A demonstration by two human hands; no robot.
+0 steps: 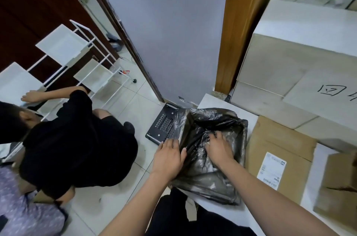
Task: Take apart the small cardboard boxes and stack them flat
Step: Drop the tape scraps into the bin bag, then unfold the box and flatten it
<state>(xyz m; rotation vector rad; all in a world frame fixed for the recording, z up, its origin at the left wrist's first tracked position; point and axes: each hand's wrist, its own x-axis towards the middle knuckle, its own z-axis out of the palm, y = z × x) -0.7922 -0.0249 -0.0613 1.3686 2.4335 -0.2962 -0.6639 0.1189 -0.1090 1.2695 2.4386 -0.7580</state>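
Note:
A crumpled black plastic bag [212, 174] lies on a white surface [216, 214] in front of me. My left hand [170, 155] grips the bag's left edge. My right hand [218, 146] presses into the bag's folds, fingers curled in the plastic. What the bag holds is hidden. A flattened brown cardboard box [278, 143] with a white shipping label [271, 170] lies just right of the bag. A small brown cardboard box [338, 187] stands at the far right, still in shape.
Larger cardboard boxes [280, 65] with handwriting are stacked at the back right. A black perforated stand [164, 125] lies on the tiled floor beside the bag. A person in black [77, 143] crouches on the left by a white wire rack [63, 48].

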